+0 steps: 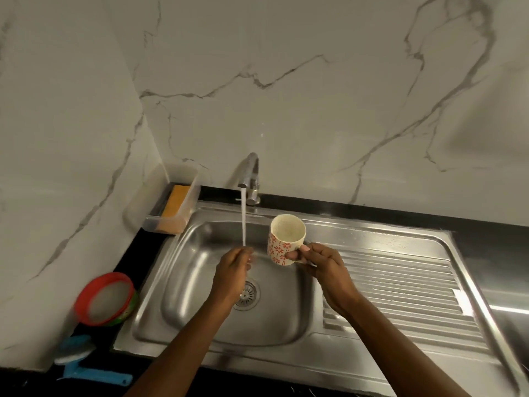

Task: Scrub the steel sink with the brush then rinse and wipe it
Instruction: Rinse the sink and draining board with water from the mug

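Note:
A steel sink lies below me, with its drain in the middle of the basin. Water runs from the tap in a thin stream. My left hand is under the stream over the basin, fingers relaxed and holding nothing. My right hand grips the handle of a white mug with a red flower pattern, held upright just right of the stream. A blue brush lies on the dark counter at the lower left.
A ribbed steel draining board extends to the right of the basin. A clear plastic box with an orange sponge stands at the back left corner. A red-rimmed round sieve lies on the counter left of the sink. Marble walls close in behind and left.

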